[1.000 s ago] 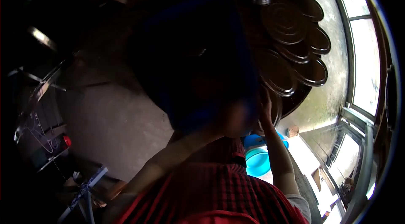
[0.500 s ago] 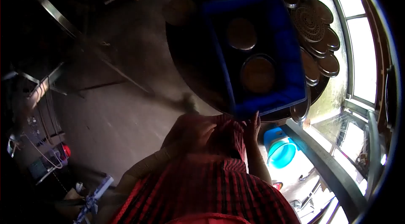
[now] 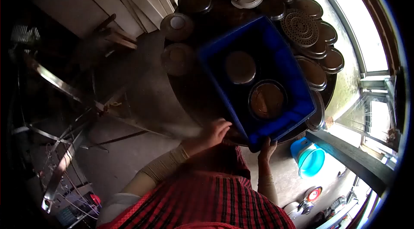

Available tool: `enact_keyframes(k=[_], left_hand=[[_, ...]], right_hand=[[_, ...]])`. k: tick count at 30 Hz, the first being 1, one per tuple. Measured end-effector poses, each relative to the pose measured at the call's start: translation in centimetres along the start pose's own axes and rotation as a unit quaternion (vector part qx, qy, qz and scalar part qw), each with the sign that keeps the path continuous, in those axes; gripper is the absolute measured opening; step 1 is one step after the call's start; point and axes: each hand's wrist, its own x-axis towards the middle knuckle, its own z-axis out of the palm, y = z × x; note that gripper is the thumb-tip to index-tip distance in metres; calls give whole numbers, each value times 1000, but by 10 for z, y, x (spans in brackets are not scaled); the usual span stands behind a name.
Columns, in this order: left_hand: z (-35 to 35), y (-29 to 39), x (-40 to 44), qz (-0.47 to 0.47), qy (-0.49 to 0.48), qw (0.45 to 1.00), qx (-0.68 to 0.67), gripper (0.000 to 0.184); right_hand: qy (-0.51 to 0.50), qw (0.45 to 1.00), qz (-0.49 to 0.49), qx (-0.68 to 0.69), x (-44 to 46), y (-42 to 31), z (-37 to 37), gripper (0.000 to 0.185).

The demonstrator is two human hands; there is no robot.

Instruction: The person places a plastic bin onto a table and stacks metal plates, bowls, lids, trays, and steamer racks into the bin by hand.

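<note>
Bin (image 3: 297, 74) at centre holds two discs (image 3: 240, 68); your right hand (image 3: 267, 148) touches its bottom corner, whether clamped I cannot tell; your left hand (image 3: 211, 135), fingers loosely apart, is just left.

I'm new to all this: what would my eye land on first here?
Probably the vivid blue bin over the dark table, with two round things inside and the right hand at its near edge. Discs line the table's far and right sides, one of them perforated. At lower right, a bright turquoise basin stands out.
</note>
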Motion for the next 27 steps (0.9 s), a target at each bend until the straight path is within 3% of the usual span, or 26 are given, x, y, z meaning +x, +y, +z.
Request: enact_keyframes(k=[6, 9, 12, 13, 15, 17, 18, 21, 23, 25, 27], left_hand=[[-37, -59, 20, -13, 53, 998, 31, 16], [-52, -75, 39, -26, 41, 998, 39, 16], [-75, -104, 62, -20, 42, 997, 62, 16], [-89, -111, 72, -41, 31, 995, 87, 18], [-118, -137, 94, -27, 70, 992, 100, 20], [-153, -159, 124, -150, 100, 982, 45, 14], [-172, -179, 141, -153, 111, 982, 31, 15], [-223, -268, 214, -135, 125, 983, -26, 15], [-251, -318, 276, -57, 194, 976, 76, 19], [-283, -333, 336, -202, 198, 946, 161, 28], [-306, -425, 384, -208, 237, 928, 199, 47]], right_hand=[[26, 996, -34, -76, 2, -3, 0, 36], [70, 996, -59, 17, -13, -12, 9, 39], [50, 992, -49, -102, -10, -21, 6, 46], [44, 984, 44, -164, -14, -41, 5, 51], [187, 880, -158, -407, -10, -16, 7, 55], [236, 858, -215, -402, -15, -51, 30, 57], [261, 844, -242, -401, -23, -84, 51, 58], [94, 877, -310, -356, -44, -140, 134, 57], [12, 859, -299, -416, -45, -126, 187, 53], [-34, 835, -266, -481, -42, -115, 238, 48], [-23, 803, -236, -547, -36, -122, 269, 42]])
